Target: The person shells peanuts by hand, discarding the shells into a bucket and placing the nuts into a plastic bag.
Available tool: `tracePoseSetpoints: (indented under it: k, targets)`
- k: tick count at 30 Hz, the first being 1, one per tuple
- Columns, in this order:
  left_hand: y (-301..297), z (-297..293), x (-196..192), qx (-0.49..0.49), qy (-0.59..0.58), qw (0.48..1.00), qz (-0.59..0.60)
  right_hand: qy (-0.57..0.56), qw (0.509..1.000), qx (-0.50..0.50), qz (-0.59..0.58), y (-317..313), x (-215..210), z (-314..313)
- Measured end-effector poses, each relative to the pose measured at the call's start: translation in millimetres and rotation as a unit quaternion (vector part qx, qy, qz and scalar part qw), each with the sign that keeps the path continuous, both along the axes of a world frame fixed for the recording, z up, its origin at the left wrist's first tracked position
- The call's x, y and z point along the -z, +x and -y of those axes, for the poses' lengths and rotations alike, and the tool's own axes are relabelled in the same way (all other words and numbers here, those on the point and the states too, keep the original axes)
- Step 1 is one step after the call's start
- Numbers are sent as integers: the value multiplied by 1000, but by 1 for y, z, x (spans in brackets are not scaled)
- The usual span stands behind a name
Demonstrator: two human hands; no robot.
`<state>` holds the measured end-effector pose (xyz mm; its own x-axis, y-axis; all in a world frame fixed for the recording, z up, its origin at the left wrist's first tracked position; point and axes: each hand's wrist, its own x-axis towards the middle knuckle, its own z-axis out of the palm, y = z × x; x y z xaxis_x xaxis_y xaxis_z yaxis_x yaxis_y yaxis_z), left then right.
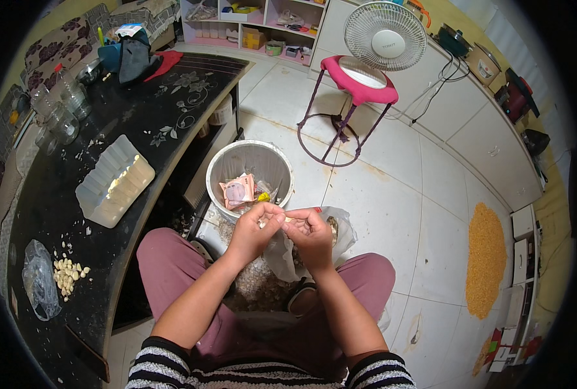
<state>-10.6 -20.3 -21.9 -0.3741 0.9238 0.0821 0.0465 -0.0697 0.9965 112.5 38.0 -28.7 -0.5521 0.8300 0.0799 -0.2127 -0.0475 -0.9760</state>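
Observation:
Above the floor between my knees, my left hand [253, 232] and my right hand [311, 238] meet at the fingertips. Both are closed in a pinch around a small pale garlic clove [288, 219]. Other pale bits show inside the curled fingers of the left hand; how many, I cannot tell. Below the right hand hangs a translucent plastic bag [345, 232], its contents partly hidden. Papery garlic skins [262, 283] lie heaped on the floor under my forearms. Just beyond the left hand stands a white bin [210, 174] holding a pink wrapper [238, 190] and other scraps.
On the black table [133, 123] at left are a clear plastic tray [98, 176] with cloves, a garlic clove pile [70, 275], a crumpled bag [41, 282] and glass jars [63, 123]. A pink stool [359, 91] bears a fan [385, 39]. Orange-yellow grain [484, 262] covers floor at right.

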Motion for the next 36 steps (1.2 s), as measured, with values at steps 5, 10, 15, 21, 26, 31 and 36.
tracePoseSetpoints:
  k: [5, 10, 15, 21, 26, 31, 36]
  targets:
    - [0, 0, 2, 24, -19, 988, 151, 4, 999, 26, -32, -3, -5, 0]
    - [-3, 2, -1, 60, -50, 967, 243, -41, 998, 27, -34, -2, -7, -1]
    - [-8, -1, 6, 48, -20, 860, 508, -144, 986, 35, -72, 0, -9, -7]
    - [0, -3, 4, 44, -7, 860, 508, -229, 964, 13, -133, 1, -13, -7]
    - [0, -5, 5, 44, 2, 844, 535, -236, 961, 16, -144, 0, -10, -8]
    - [-2, -7, 24, 72, -8, 826, 559, 29, 999, 17, 32, -10, -10, 5]
    - [9, -11, 24, 75, -36, 827, 556, 319, 934, 76, 142, -12, -13, 6]
